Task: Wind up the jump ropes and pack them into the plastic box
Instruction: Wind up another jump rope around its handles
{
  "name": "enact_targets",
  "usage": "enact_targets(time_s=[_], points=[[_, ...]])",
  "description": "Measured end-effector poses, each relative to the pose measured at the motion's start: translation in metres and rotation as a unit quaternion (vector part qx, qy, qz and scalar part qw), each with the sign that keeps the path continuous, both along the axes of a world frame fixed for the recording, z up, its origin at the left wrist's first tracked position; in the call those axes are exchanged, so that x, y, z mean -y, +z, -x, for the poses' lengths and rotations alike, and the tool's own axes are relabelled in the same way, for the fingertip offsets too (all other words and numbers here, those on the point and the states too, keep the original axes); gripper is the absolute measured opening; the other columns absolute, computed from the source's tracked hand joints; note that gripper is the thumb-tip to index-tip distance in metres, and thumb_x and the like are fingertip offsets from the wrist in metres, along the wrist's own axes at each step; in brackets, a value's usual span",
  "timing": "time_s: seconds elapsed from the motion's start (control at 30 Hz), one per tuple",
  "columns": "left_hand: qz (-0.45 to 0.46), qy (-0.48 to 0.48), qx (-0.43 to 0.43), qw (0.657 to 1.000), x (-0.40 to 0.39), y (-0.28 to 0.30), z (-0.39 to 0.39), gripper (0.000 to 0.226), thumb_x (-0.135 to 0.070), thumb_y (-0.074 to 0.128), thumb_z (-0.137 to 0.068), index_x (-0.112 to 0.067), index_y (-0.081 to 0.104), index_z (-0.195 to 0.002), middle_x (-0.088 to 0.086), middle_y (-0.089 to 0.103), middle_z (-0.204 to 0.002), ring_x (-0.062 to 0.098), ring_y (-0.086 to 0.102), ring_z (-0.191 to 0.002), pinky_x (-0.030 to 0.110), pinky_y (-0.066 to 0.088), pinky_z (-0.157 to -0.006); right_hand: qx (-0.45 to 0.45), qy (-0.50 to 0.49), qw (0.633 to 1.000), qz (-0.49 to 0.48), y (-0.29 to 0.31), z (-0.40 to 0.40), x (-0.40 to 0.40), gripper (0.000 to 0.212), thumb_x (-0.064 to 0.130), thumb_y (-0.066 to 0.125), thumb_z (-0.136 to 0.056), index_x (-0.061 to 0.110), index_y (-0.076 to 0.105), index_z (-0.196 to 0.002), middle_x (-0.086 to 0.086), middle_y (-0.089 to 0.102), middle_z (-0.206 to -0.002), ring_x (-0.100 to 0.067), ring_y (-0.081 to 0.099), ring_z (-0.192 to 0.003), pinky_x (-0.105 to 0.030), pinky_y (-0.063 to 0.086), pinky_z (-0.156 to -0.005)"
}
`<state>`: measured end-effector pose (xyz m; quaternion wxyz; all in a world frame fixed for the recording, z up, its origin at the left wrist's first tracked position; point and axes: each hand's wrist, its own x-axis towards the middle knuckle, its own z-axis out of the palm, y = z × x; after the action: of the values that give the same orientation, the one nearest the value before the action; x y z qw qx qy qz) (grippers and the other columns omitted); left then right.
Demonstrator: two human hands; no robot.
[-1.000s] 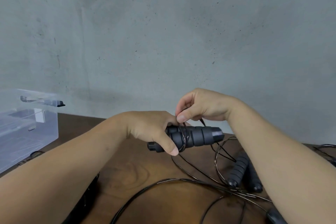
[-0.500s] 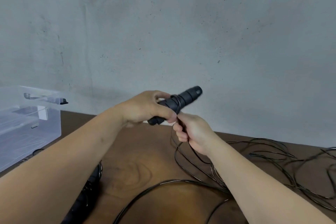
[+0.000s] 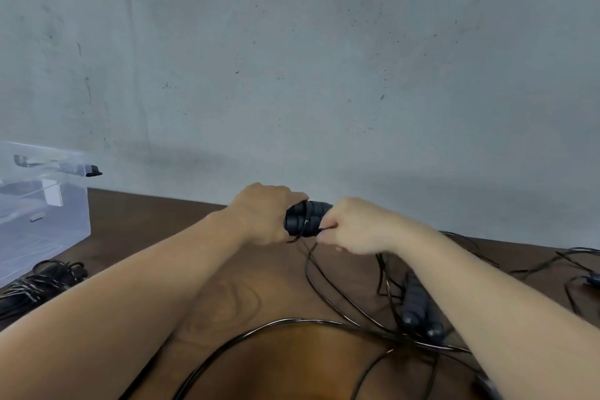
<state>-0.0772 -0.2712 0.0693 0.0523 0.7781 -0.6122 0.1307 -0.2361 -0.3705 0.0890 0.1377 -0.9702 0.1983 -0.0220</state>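
My left hand [image 3: 264, 216] grips a pair of black foam jump-rope handles [image 3: 306, 217] above the brown table [image 3: 156, 221]. A few turns of thin black rope circle the handles. My right hand [image 3: 352, 226] sits at the handles' right end and pinches the black rope [image 3: 319, 279], which trails down to the table. The clear plastic box [image 3: 42, 211] stands at the far left against the wall.
A wound black rope bundle [image 3: 42, 279] lies at the left, in front of the box. Another pair of black handles [image 3: 414, 302] and loose rope loops [image 3: 552, 263] cover the right side of the table. A grey wall rises behind.
The handles have swung from tilted up to level again. My right hand came up from below them to their right end, carrying the rope round.
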Motion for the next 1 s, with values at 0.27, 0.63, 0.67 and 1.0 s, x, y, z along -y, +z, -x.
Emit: enact_targets(time_s=[0.27, 0.63, 0.67, 1.0], points=[[-0.052, -0.100, -0.265, 0.958, 0.009, 0.018, 0.036, 0.045, -0.014, 0.075, -0.070, -0.045, 0.055, -0.096, -0.011, 0.059, -0.078, 0.008, 0.055, -0.064, 0.022, 0.043, -0.058, 0.104, -0.007, 0.976, -0.190, 0.045, 0.011, 0.049, 0.020, 0.026, 0.089, -0.066, 0.015, 0.073, -0.073, 0.002, 0.061, -0.066, -0.008, 0.042, -0.054, -0.018, 0.030, -0.048], [0.041, -0.149, -0.511, 0.845, 0.005, 0.041, 0.035, 0.057, -0.008, 0.065, -0.062, -0.020, 0.065, -0.117, -0.003, 0.062, -0.081, 0.009, 0.057, -0.057, 0.020, 0.047, -0.052, 0.289, -0.015, 0.759, -0.583, -0.007, 0.006, 0.078, 0.037, 0.012, 0.043, -0.102, 0.021, 0.054, -0.069, 0.006, 0.040, -0.055, -0.004, 0.026, -0.041, -0.018, 0.017, -0.040], [0.051, -0.151, -0.517, 0.841, 0.006, 0.041, 0.034, 0.057, -0.009, 0.064, -0.062, -0.018, 0.064, -0.118, -0.003, 0.061, -0.079, 0.009, 0.055, -0.054, 0.020, 0.046, -0.051, 0.300, -0.013, 0.759, -0.578, -0.010, 0.004, 0.075, 0.040, 0.010, 0.039, -0.102, 0.022, 0.052, -0.066, 0.006, 0.038, -0.056, -0.004, 0.022, -0.042, -0.019, 0.011, -0.042], [0.085, -0.131, -0.484, 0.861, 0.010, 0.051, 0.019, 0.053, -0.018, 0.084, -0.075, -0.024, 0.060, -0.122, -0.001, 0.068, -0.104, 0.007, 0.062, -0.079, 0.017, 0.051, -0.066, 0.276, -0.110, 0.811, -0.503, -0.039, -0.004, 0.037, 0.043, 0.039, 0.038, -0.105, 0.006, 0.065, -0.099, 0.004, 0.038, -0.058, -0.009, 0.020, -0.046, -0.023, 0.014, -0.045]])
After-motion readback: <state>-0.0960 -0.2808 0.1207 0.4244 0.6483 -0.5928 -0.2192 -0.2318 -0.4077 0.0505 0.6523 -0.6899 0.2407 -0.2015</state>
